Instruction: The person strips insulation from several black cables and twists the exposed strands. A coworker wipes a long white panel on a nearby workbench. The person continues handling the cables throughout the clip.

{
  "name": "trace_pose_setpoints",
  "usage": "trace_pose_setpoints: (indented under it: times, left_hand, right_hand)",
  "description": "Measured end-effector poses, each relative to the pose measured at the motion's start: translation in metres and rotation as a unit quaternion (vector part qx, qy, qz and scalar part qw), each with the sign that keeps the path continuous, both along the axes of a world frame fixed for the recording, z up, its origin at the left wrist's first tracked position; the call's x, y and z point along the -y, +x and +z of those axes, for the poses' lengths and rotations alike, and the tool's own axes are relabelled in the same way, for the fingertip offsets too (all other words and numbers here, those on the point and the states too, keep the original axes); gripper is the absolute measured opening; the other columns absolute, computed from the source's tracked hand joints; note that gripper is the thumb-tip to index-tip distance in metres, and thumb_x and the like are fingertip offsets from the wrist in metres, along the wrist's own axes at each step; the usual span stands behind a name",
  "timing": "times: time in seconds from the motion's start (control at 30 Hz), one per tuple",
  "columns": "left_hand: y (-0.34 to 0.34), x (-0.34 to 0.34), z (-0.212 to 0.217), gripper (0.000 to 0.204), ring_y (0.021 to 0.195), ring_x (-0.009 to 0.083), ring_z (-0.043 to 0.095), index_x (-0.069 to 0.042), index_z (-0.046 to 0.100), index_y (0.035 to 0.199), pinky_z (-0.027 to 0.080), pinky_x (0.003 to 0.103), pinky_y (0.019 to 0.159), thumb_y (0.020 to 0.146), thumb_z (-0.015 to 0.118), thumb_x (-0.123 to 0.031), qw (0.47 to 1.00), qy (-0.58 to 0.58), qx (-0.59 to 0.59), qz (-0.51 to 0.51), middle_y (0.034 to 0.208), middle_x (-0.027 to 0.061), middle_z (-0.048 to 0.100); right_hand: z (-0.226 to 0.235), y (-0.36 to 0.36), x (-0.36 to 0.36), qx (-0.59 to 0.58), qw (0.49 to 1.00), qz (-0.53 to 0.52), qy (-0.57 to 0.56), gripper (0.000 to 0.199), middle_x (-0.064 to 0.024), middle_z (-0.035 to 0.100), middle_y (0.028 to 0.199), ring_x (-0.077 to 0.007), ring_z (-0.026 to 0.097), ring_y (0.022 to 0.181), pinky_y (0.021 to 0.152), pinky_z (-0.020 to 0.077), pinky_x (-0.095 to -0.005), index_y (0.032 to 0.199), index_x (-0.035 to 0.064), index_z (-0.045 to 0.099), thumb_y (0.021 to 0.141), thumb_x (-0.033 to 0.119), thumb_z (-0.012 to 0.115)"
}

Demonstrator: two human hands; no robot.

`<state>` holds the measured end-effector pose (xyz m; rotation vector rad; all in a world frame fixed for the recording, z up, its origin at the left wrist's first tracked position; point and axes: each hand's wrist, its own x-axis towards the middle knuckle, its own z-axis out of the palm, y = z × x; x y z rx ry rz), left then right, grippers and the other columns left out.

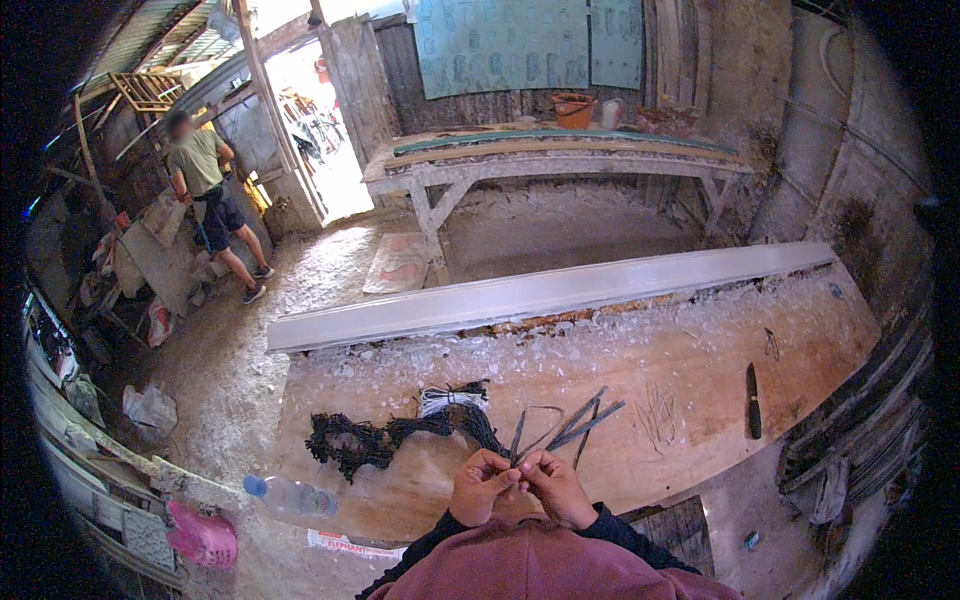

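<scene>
My left hand (482,488) and my right hand (558,488) meet at the near edge of the wooden table, fingertips pinched together. Between them they grip dark flat strips (577,430), whose loose ends fan out away from me and to the right. What the fingertips do at the joining point is too small to make out. Just beyond my left hand lies a long dark knotted cord bundle (420,425), trailing left over the tabletop. A white cord bundle (448,401) rests against its far side.
The table (560,470) carries a knife (753,400) with a dark handle, thin loose strands (656,415), a clear bottle (290,496) lying down and a long white moulding (540,295) along the far edge amid white flakes. Another person (205,190) stands far left; a bench (560,160) stands behind.
</scene>
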<state>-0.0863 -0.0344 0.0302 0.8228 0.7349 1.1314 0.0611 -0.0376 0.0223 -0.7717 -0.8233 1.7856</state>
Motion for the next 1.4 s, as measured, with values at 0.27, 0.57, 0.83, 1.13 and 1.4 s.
trace_pose_setpoints:
  times: [0.27, 0.57, 0.83, 1.13, 1.4]
  left_hand:
    - [0.000, 0.001, 0.001, 0.012, 0.060, 0.0108, 0.055, -0.005, 0.053, 0.082, 0.046, 0.022, 0.050, 0.077, 0.064, -0.009, 0.999, -0.042, 0.005, 0.027, 0.073, 0.0042, 0.059]
    - [-0.016, -0.006, 0.006, 0.013, 0.063, 0.0101, 0.054, -0.002, 0.058, 0.086, 0.046, 0.022, 0.056, 0.077, 0.064, -0.009, 0.996, -0.018, -0.019, -0.080, 0.079, 0.0052, 0.060]
    - [-0.019, -0.005, 0.015, 0.022, 0.071, 0.0102, 0.055, -0.001, 0.056, 0.098, 0.046, 0.022, 0.060, 0.077, 0.062, -0.003, 0.996, 0.023, -0.053, -0.073, 0.085, 0.0066, 0.060]
    - [-0.007, 0.002, 0.018, 0.025, 0.077, 0.0113, 0.056, -0.004, 0.054, 0.099, 0.049, 0.024, 0.062, 0.075, 0.063, -0.006, 0.922, 0.252, -0.284, 0.079, 0.086, 0.0043, 0.057]
    - [-0.014, 0.001, 0.018, 0.019, 0.084, 0.0143, 0.055, -0.005, 0.060, 0.087, 0.051, 0.025, 0.066, 0.072, 0.068, -0.011, 0.837, 0.353, -0.412, 0.071, 0.103, 0.0076, 0.045]
  right_hand:
    - [0.014, 0.004, 0.005, 0.142, 0.985, -0.052, 0.082, 0.013, -0.0068, 0.060, 0.083, -0.0152, 0.057, 0.076, 0.069, 0.0456, -0.0253, 0.091, 0.0016, 0.057, 0.079, 0.004, 0.058]
    - [0.025, 0.009, 0.003, 0.348, 0.838, -0.068, 0.415, 0.025, -0.0164, 0.055, 0.107, -0.0303, 0.057, 0.093, 0.076, 0.0465, -0.0349, 0.096, 0.0050, 0.055, 0.072, -0.002, 0.055]
    - [0.028, 0.011, 0.001, 0.398, 0.781, -0.091, 0.473, 0.021, -0.0147, 0.059, 0.095, -0.0289, 0.059, 0.086, 0.072, 0.0476, -0.0321, 0.092, 0.0050, 0.055, 0.073, -0.004, 0.057]
    - [0.021, 0.000, 0.007, 0.252, 0.930, -0.115, 0.241, 0.009, -0.0086, 0.060, 0.087, -0.0175, 0.059, 0.079, 0.069, 0.0466, -0.0270, 0.087, 0.0030, 0.054, 0.081, 0.008, 0.058]
    - [0.025, 0.003, 0.001, -0.018, 0.999, -0.017, -0.046, 0.009, -0.0036, 0.057, 0.075, -0.0104, 0.054, 0.065, 0.062, 0.0445, -0.0222, 0.082, 0.0034, 0.054, 0.081, 0.010, 0.059]
